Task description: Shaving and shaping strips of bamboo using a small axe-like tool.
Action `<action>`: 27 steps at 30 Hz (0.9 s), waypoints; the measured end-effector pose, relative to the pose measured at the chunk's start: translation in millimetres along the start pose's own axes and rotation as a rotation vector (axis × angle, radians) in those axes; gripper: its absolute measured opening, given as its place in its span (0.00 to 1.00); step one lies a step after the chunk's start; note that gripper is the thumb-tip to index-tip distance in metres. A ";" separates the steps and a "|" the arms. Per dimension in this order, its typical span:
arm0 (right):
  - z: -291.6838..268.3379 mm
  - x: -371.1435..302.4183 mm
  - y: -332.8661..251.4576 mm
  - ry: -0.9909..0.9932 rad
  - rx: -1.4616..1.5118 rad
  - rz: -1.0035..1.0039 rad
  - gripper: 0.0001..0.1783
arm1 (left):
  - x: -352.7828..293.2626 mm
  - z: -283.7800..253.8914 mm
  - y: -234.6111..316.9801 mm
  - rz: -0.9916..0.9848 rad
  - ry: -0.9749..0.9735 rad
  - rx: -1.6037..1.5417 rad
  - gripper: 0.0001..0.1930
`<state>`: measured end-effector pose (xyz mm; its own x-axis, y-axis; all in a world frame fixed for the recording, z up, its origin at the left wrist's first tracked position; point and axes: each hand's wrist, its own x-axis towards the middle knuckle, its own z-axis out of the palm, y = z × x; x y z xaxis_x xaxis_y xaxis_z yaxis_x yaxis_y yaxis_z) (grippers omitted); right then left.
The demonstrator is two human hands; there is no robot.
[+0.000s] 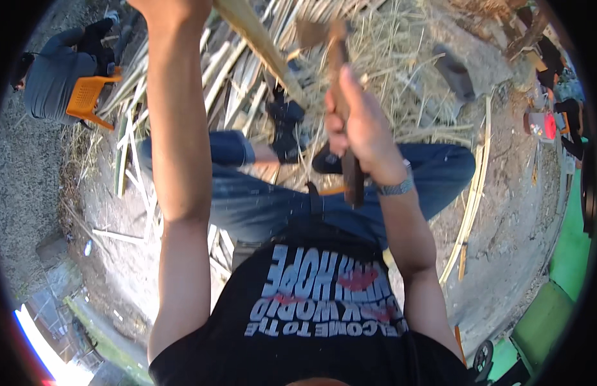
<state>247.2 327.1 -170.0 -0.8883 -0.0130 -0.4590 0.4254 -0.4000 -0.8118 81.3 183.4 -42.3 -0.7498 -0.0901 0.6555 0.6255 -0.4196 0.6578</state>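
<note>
Hatchet (338,56) upper ctr; R hand (368,128) clamped round handle (354,180), prob. for control, blade (311,33) toward pole (258,48). L hand (173,8) at top edge, fingers out of frame, can't tell grip; perh. steadies pole.

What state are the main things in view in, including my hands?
Metal hatchet with brown wooden handle: held, head toward the picture's top.
Bare right hand: closed around the hatchet.
Bare left hand: cut off by the frame, grip unclear.
Long pale-yellow wooden piece: slanting, upper end out of frame.
Thin pale wooden strips: scattered loosely on the ground.
Orange plastic chair: occupied by a person in grey.
</note>
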 end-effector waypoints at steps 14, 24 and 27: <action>30.6 -20.2 -16.5 -0.043 0.077 -0.361 0.35 | 4.3 -9.1 2.6 -0.052 -0.055 -0.092 0.32; 20.1 -16.6 -18.4 -0.097 0.055 -0.327 0.35 | 1.5 -9.8 12.3 0.083 -0.214 0.002 0.32; -13.9 37.3 67.6 0.000 -0.205 -0.252 0.34 | 0.8 -2.0 -6.3 -0.001 -0.301 -0.131 0.32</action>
<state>245.2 312.3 -247.0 -0.9702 0.0629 -0.2339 0.2176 -0.1977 -0.9558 76.3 184.2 -46.6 -0.6406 0.1736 0.7480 0.5767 -0.5343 0.6180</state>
